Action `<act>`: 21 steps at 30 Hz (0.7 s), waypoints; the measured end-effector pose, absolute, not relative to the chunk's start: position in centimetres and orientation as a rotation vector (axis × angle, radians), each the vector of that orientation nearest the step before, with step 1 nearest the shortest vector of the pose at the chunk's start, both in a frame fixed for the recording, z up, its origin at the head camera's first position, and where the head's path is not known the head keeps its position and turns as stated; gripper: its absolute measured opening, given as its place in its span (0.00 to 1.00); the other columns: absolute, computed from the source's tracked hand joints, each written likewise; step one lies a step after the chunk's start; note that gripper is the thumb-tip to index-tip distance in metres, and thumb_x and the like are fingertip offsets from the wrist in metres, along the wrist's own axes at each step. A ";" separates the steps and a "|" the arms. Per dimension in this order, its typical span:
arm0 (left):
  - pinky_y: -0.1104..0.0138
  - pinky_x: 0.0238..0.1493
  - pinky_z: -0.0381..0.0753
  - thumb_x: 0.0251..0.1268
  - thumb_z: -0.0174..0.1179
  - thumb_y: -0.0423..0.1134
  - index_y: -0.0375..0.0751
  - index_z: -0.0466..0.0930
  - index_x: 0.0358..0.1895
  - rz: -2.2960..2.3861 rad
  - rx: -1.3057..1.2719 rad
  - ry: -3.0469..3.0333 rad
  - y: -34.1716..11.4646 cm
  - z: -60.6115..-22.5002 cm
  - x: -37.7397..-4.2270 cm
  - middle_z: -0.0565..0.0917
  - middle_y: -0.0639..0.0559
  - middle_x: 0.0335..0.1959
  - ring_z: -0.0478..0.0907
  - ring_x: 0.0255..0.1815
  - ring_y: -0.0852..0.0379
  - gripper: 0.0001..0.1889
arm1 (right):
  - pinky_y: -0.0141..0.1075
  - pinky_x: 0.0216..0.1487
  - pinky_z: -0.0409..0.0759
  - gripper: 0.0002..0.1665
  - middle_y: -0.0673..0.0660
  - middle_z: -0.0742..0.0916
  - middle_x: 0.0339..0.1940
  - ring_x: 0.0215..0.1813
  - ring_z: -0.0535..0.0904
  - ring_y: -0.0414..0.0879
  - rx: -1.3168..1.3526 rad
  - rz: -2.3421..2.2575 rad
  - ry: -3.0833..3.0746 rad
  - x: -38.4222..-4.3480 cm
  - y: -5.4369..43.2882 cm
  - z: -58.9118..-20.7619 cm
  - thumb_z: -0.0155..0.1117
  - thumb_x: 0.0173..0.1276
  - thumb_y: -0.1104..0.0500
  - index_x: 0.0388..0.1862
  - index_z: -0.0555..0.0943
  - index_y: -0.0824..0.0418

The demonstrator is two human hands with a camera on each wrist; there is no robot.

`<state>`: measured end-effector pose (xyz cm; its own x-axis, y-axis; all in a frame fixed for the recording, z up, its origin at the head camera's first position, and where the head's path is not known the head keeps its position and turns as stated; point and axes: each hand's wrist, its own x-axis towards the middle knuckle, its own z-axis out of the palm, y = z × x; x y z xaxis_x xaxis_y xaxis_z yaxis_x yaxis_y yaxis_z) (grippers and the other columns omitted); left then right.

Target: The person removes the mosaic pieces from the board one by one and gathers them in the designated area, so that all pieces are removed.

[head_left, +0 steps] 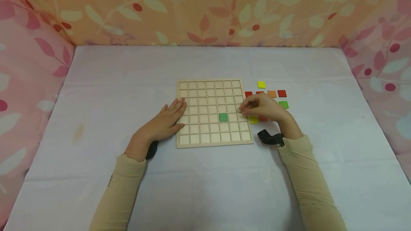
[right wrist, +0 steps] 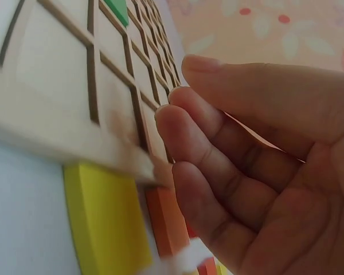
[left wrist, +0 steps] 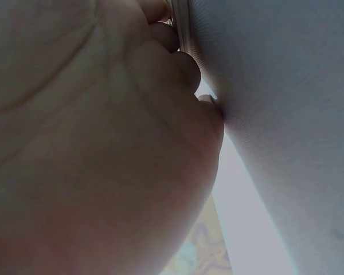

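Observation:
A square wooden grid board (head_left: 203, 118) lies on the white cloth, with one green tile (head_left: 223, 117) in a cell right of centre. My left hand (head_left: 165, 120) rests along the board's left edge, fingers extended over the rim; its palm fills much of the left wrist view. Over the board's right edge hovers my right hand (head_left: 263, 106), fingers loosely bent. In the right wrist view nothing shows between its thumb and fingers. Below those fingers, a yellow tile (right wrist: 109, 217) and an orange tile (right wrist: 167, 220) lie beside the board's rim.
More loose tiles lie right of the board, partly covered by my right hand: a yellow tile (head_left: 261, 85), a red tile (head_left: 282, 93), an orange tile (head_left: 272, 94) and a green tile (head_left: 284, 104) among them. Floral cloth walls (head_left: 205, 10) enclose the table's back and sides.

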<state>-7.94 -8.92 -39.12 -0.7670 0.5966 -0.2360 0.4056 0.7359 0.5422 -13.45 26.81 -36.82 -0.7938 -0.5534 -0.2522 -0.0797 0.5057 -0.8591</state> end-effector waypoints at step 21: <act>0.47 0.71 0.33 0.73 0.48 0.42 0.32 0.39 0.74 0.666 0.760 2.544 -8.8 -39.0 -7.9 0.37 0.42 0.76 0.30 0.76 0.48 0.37 | 0.33 0.39 0.77 0.06 0.57 0.85 0.34 0.35 0.79 0.48 -0.645 -1.236 2.176 -13.5 23.5 -37.1 0.69 0.58 0.67 0.35 0.84 0.67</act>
<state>-7.90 -8.80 -38.95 -0.7716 0.5908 -0.2356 0.3997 0.7385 0.5430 -13.46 23.45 -37.07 -0.7338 -0.6412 -0.2246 -0.1354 0.4620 -0.8765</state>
